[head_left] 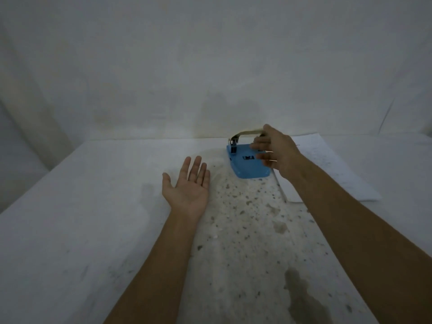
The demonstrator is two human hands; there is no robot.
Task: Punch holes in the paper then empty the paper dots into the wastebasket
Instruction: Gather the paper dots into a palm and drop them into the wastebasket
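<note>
A blue hole punch with a pale metal lever raised stands on the speckled surface, a little right of centre. My right hand hovers over its right side with fingers spread and blurred, thumb close to the lever's end, gripping nothing. White paper lies to the right of the punch, partly under my right forearm. My left hand is held palm up and open, left of the punch, holding nothing. No wastebasket is in view.
White cloth covers the left part of the surface and hangs as a backdrop behind. The bare speckled stone runs down the middle, with a dark wet stain near the front right.
</note>
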